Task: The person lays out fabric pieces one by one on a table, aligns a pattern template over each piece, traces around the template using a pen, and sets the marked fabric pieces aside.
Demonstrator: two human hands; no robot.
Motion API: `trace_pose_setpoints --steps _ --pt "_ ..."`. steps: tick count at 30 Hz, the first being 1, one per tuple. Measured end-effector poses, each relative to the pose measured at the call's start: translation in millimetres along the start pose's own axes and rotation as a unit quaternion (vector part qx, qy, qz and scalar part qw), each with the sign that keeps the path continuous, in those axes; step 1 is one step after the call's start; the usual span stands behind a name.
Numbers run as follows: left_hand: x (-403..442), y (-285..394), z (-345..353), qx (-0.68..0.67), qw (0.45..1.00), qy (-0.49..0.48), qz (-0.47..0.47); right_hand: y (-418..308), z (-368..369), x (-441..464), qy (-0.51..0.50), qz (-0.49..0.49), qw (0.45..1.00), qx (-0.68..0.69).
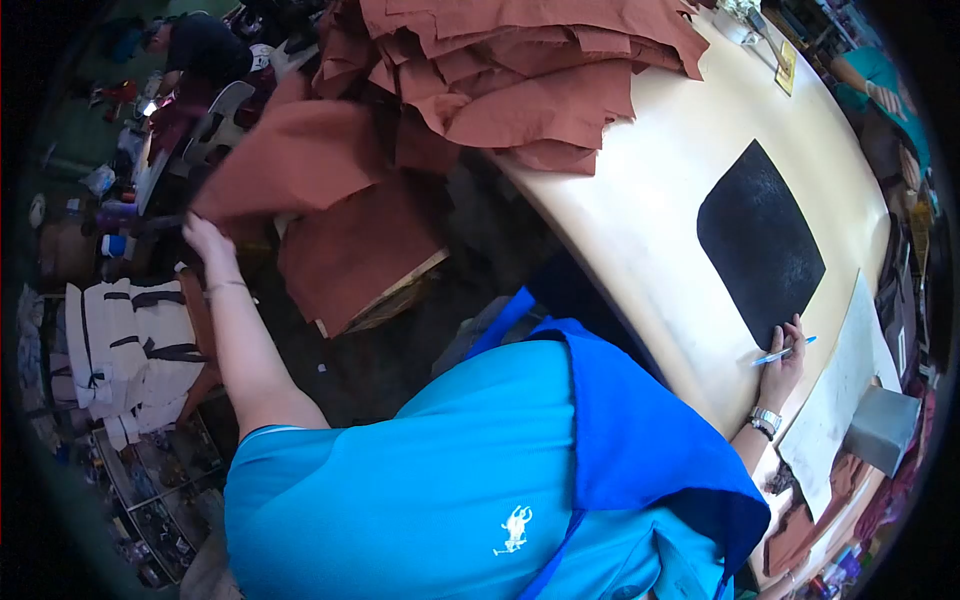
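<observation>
My left hand is stretched out beyond the table edge, closed on the corner of a reddish-brown fabric piece. That piece hangs in the air and is slightly blurred. Beneath it lies a stack of similar brown pieces with paler layers at its edge. On the table, my right hand has a blue-and-white pen between its fingers. Its fingertips rest at the near end of a black flat template, which has one rounded corner.
A heap of brown fabric pieces overhangs the pale table. Beside my right arm are a whitish sheet and a grey block. White bundles with dark straps lie at left. Other people are at left and far right.
</observation>
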State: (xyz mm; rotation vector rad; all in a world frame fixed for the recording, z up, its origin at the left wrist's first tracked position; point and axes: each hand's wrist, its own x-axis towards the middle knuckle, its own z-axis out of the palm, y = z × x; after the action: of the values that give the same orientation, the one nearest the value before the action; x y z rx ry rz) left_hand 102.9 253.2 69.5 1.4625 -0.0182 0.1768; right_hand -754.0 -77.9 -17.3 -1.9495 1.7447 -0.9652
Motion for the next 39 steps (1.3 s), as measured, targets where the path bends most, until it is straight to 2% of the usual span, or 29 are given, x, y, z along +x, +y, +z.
trace_pose_setpoints --steps 1,2,3,4,5,6,7,9,11,12,14,15,16,17,18,19,21,24,26,29,30,33,35,36,37,39 --pt "19 -53 -41 0.115 0.993 0.008 0.038 2 1 0 0.002 -0.005 1.000 0.001" --pt "7 -86 -67 0.253 0.967 0.027 0.007 4 1 1 0.005 -0.010 1.000 0.002" --pt "14 -129 -101 0.338 0.941 -0.029 -0.006 5 1 2 0.003 -0.017 1.000 0.000" --pt "42 -183 -144 0.445 0.886 -0.120 -0.045 6 2 3 0.003 -0.022 1.000 -0.002" --pt "32 -201 -153 0.414 0.886 -0.110 -0.176 7 2 1 0.007 -0.024 1.000 -0.004" --pt "-3 -205 -135 0.458 0.866 -0.059 -0.193 4 2 -2 0.006 -0.022 1.000 -0.004" --pt "-18 -210 -123 0.547 0.810 -0.068 -0.199 -3 1 -1 0.010 -0.017 1.000 -0.003" --pt "-83 -157 -43 0.682 0.706 -0.063 -0.181 -11 0 -4 0.023 -0.014 0.999 -0.018" --pt "-72 -174 6 0.621 0.783 -0.046 -0.018 -15 -1 -4 0.028 -0.026 0.998 -0.049" --pt "-67 -180 27 0.580 0.812 -0.032 0.057 -16 0 -4 0.032 -0.010 0.999 -0.019" --pt "-85 -121 104 0.373 0.884 -0.084 0.269 -13 1 -4 0.041 -0.029 0.998 -0.043" --pt "-120 -65 148 0.332 0.869 -0.112 0.348 -12 0 -4 0.042 -0.040 0.997 -0.056" --pt "-140 -32 187 0.212 0.845 -0.164 0.462 -16 -1 -4 0.033 -0.015 0.998 -0.054" --pt "-162 -2 219 0.111 0.849 -0.274 0.438 -14 -1 -4 0.038 -0.027 0.997 -0.062" --pt "-171 20 244 0.192 0.733 -0.276 0.591 -11 1 -4 0.044 -0.039 0.996 -0.071" --pt "-195 39 265 0.197 0.705 -0.333 0.594 -8 1 -3 0.051 -0.049 0.994 -0.081" --pt "-234 58 304 0.253 0.643 -0.387 0.611 -16 -1 -3 0.054 -0.051 0.995 -0.073" --pt "-258 57 347 0.275 0.606 -0.460 0.588 -34 -5 -5 0.045 0.010 0.999 -0.024" --pt "-256 56 371 0.299 0.588 -0.510 0.552 -29 -5 -5 0.039 0.002 0.999 -0.033" --pt "-288 87 368 0.264 0.609 -0.537 0.521 -30 -7 -4 0.037 0.023 0.999 -0.024" --pt "-294 86 367 0.227 0.583 -0.473 0.621 -28 -5 -3 0.041 0.016 0.998 -0.033" --pt "-293 80 374 0.256 0.579 -0.509 0.583 -26 -7 -2 0.048 0.004 0.998 -0.042" --pt "-285 76 385 0.233 0.615 -0.533 0.533 -28 -7 -2 0.047 0.023 0.998 -0.040" --pt "-285 78 389 0.213 0.648 -0.570 0.459 -29 -8 -3 0.047 0.022 0.998 -0.031" --pt "-281 74 396 0.202 0.657 -0.585 0.431 -28 -9 -2 0.048 0.020 0.998 -0.023" --pt "-281 77 415 0.204 0.673 -0.642 0.306 -25 -8 -3 0.058 0.002 0.997 -0.048"
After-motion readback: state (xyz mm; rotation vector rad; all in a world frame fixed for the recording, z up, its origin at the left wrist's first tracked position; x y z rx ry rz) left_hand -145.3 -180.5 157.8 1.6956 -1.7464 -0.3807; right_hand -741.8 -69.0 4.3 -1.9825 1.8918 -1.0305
